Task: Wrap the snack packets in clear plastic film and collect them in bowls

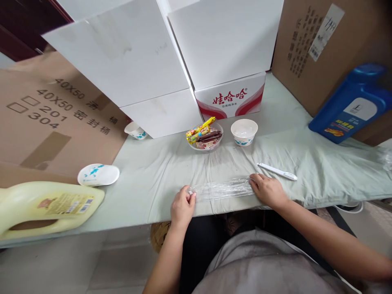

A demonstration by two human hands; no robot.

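A strip of clear plastic film [222,190] is stretched sideways near the table's front edge. My left hand [183,205] pinches its left end between thumb and fingers. At the other end, the fingers of my right hand [268,190] are closed on the film. Just beyond my right hand lies a slim white box cutter [277,171]. Behind the film, a clear bowl [204,147] holds yellow-wrapped snack sticks [200,130] and dark red ones. To its right stands a paper bowl [244,132] with something clear and shiny in it.
On the left are a tipped paper bowl [98,174], another paper bowl [136,130], a pale yellow jug [52,208] and a cardboard box [58,118]. White boxes [131,53] line the back. A blue bottle [349,106] and a brown carton [306,77] stand at right.
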